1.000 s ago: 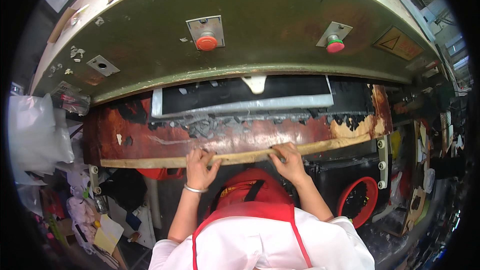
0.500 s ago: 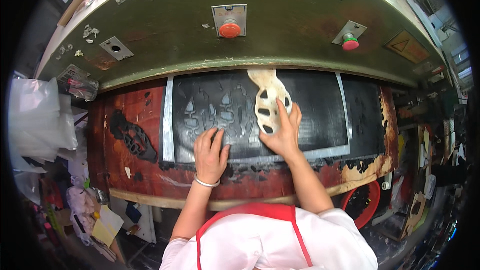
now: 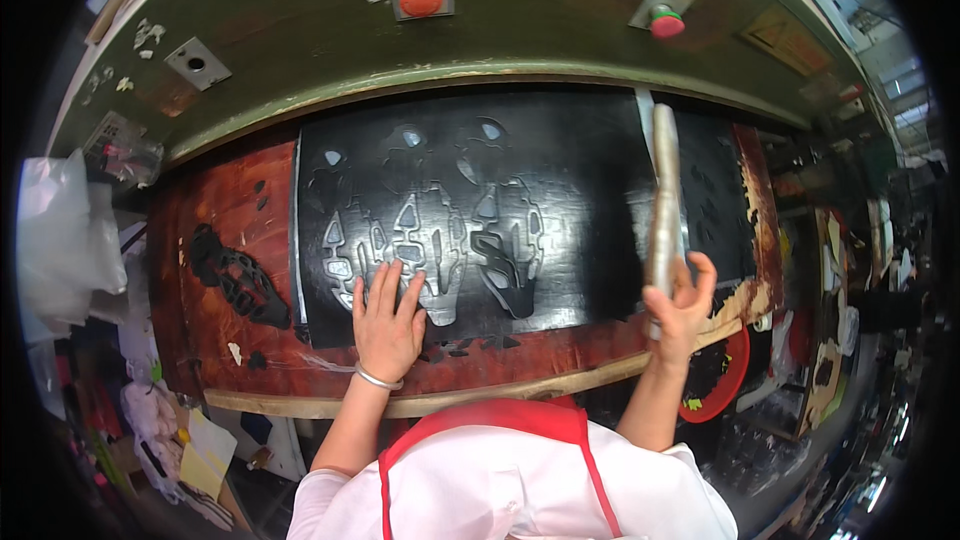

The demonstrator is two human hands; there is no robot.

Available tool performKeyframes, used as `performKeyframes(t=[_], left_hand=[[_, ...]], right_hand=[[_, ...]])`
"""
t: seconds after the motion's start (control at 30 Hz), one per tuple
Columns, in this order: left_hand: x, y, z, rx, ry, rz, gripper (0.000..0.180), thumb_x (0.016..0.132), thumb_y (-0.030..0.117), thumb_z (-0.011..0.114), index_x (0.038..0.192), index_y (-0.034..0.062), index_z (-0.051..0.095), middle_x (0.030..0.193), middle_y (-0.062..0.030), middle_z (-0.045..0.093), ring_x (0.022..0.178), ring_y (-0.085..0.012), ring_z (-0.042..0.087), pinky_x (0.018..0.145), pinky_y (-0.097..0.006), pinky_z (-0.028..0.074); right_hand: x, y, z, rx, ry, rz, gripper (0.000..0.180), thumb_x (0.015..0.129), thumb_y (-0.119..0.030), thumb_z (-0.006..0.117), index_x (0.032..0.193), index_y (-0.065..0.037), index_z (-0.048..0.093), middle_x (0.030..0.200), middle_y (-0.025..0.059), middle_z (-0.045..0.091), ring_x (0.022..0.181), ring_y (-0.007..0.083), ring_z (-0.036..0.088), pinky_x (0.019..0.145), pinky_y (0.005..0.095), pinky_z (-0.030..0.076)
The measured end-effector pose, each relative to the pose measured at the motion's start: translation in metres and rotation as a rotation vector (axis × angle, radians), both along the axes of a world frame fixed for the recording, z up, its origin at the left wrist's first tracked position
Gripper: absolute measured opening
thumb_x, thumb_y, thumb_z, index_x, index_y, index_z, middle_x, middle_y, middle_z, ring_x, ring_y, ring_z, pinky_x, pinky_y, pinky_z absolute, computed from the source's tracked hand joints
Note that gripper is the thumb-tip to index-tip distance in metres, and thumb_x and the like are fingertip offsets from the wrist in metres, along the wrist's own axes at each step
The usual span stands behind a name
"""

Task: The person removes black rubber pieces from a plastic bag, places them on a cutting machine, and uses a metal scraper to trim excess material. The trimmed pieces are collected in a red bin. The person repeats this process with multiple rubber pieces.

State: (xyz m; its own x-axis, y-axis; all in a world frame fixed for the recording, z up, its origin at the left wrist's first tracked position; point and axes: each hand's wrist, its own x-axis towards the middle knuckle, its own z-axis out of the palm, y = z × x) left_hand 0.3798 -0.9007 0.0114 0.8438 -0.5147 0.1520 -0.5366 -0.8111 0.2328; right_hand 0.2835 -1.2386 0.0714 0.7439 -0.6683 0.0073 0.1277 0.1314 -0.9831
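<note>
My left hand [image 3: 388,332] lies flat with fingers spread on a black rubber-like sheet [image 3: 590,190], over the lower end of the sole-shaped cuts. Three sole-shaped outlines show in the sheet; the rightmost outline [image 3: 505,260] has dark openings, while pale patches show through the others. My right hand [image 3: 682,315] grips the lower end of a pale sole-shaped cutting die [image 3: 664,200] between thumb and fingers. The die is tipped up on edge, so its face is hidden, and stands at the sheet's right side. A black openwork sole piece [image 3: 240,280] lies on the red board at left.
Across the back runs a green machine beam [image 3: 530,20] with a red push button [image 3: 421,1] and a pink-and-green button [image 3: 666,22]. A red basin [image 3: 738,385] with scraps sits below the board's right front. Clear plastic bags [image 3: 70,240] hang at left.
My right hand has lifted the die off the sheet, carried it right and turned it on edge, uncovering the third outline. The sheet now hides the pale strip along its front edge.
</note>
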Motion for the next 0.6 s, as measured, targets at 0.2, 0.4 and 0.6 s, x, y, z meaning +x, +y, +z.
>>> performKeyframes(t=[0.2,0.4,0.6], left_hand=[[0.004,-0.005,-0.004,0.005,-0.065,-0.015,0.051,0.082,0.017,0.060,0.132,0.0123,0.054,0.142,-0.0159,0.044,0.135,-0.0321,0.037,0.113,-0.054,0.021],[0.008,-0.008,-0.004,0.006,-0.101,-0.045,0.049,0.082,0.013,0.059,0.131,0.0089,0.054,0.143,-0.0170,0.042,0.135,-0.0335,0.036,0.112,-0.054,0.021],[0.010,-0.008,-0.004,-0.026,-0.098,-0.047,0.049,0.082,0.014,0.059,0.131,0.0098,0.055,0.143,-0.0163,0.042,0.135,-0.0331,0.036,0.113,-0.053,0.021]], right_hand=[[-0.083,-0.066,-0.003,0.925,-0.548,-0.089,0.082,0.077,-0.028,0.069,0.144,0.000,0.031,0.147,0.0281,0.026,0.133,0.0470,0.026,0.113,0.0540,0.030],[-0.109,-0.084,-0.022,1.440,-0.767,-0.421,0.079,0.078,-0.032,0.068,0.142,0.000,0.035,0.149,0.0277,0.019,0.134,0.0491,0.018,0.113,0.0552,0.028],[-0.077,-0.042,-0.020,0.554,-0.348,-0.267,0.062,0.087,-0.020,0.061,0.139,0.002,0.037,0.137,0.0256,0.044,0.126,0.0409,0.045,0.109,0.0589,0.035]])
